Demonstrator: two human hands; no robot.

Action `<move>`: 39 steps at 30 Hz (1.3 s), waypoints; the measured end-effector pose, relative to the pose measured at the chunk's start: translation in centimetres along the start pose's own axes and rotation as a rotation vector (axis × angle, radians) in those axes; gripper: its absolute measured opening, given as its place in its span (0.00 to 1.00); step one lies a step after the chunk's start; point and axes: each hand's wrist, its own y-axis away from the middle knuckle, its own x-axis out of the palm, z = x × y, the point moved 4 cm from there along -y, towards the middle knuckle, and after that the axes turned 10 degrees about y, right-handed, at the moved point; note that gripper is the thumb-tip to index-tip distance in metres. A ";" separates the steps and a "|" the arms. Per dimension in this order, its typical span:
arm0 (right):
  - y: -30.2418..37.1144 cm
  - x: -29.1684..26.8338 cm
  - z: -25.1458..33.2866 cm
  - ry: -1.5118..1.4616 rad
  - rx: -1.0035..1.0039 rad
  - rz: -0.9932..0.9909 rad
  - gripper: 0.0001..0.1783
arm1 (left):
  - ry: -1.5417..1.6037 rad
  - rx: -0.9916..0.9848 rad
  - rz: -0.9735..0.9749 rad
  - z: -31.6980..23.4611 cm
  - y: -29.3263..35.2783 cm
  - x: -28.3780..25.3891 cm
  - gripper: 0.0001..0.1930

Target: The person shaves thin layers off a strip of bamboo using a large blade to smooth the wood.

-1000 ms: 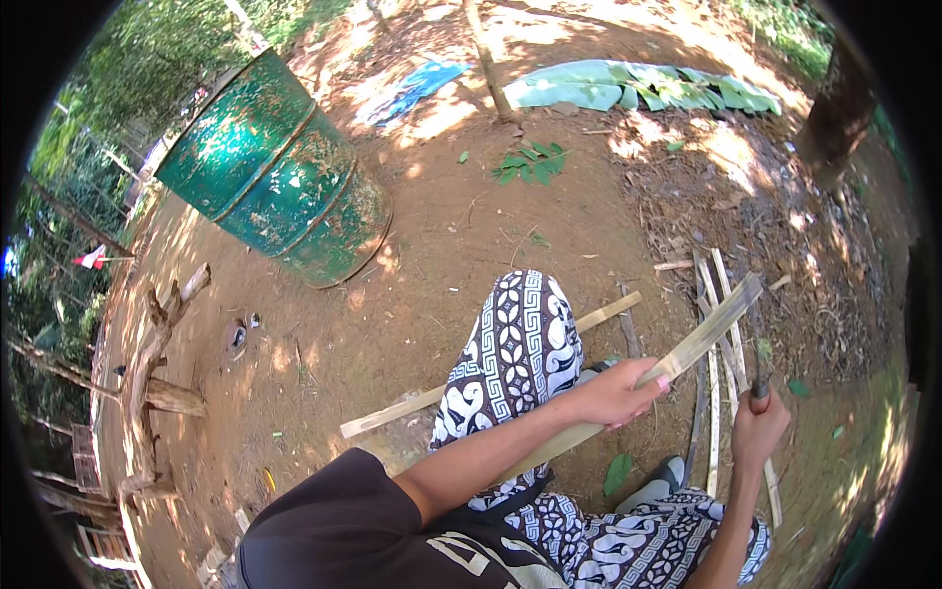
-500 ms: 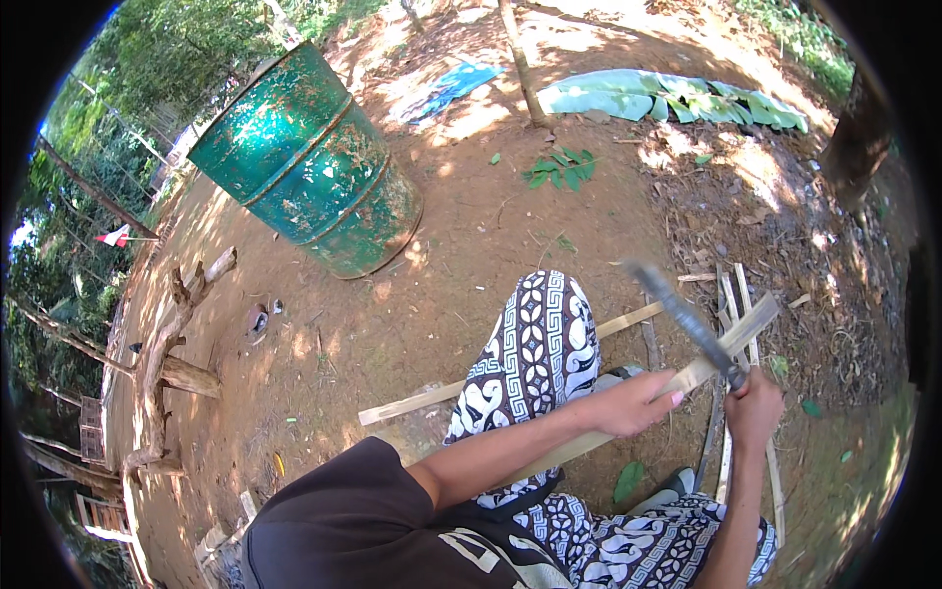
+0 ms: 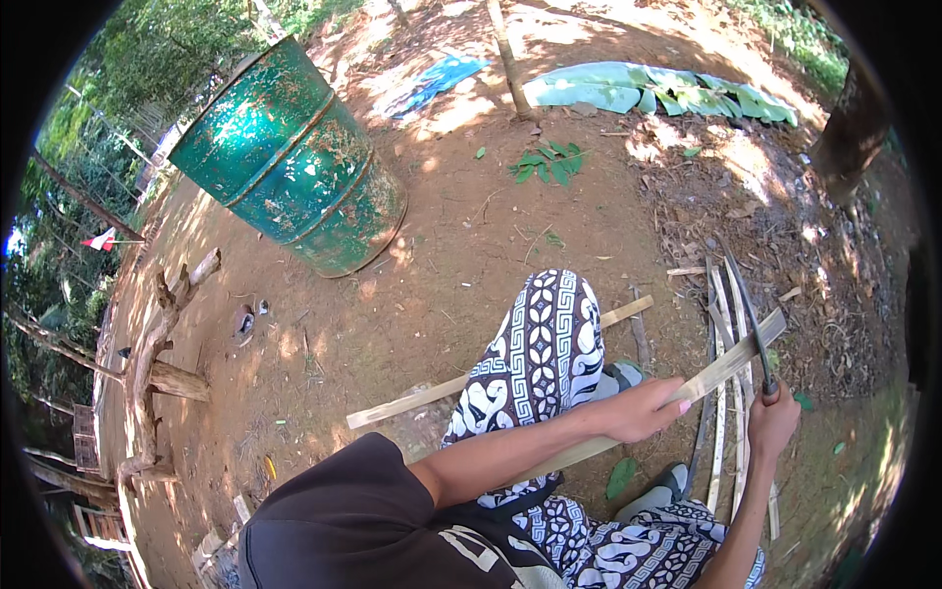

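Observation:
My left hand [image 3: 648, 408] is closed around a long, pale, flat wooden strip [image 3: 721, 371]. The strip slants up to the right past my fingers, and its lower part runs back under my left forearm. In my closed right hand [image 3: 773, 422] is a machete [image 3: 751, 309], gripped by its handle, with the dark blade pointing up and slightly left. Near the strip's far end the blade crosses it edge-on; whether it cuts into the wood I cannot tell.
Several narrow strips [image 3: 719, 432] lie on the ground beside my right forearm. Another pale slat [image 3: 412, 401] passes behind my raised, patterned-cloth knee [image 3: 540, 344]. A rusty green drum [image 3: 294, 167] stands at far left, near a gnarled log [image 3: 147, 383]. Large leaves [image 3: 599, 90] lie at the back.
The machete blade has swung from leaning left to a steeper angle, now seen edge-on over the strip. My right hand has shifted slightly right and down; the left keeps its hold.

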 end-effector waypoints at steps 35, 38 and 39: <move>1.6 1.0 0.7 0.051 -0.054 0.071 0.04 | -0.102 0.118 -0.035 2.4 -0.2 -0.2 0.15; 3.0 0.1 2.5 0.018 0.060 0.081 0.03 | -0.048 0.082 -0.008 2.0 -0.9 0.2 0.15; 3.3 0.0 2.1 -0.021 0.028 0.118 0.04 | 0.014 0.030 0.041 1.1 -1.5 0.4 0.15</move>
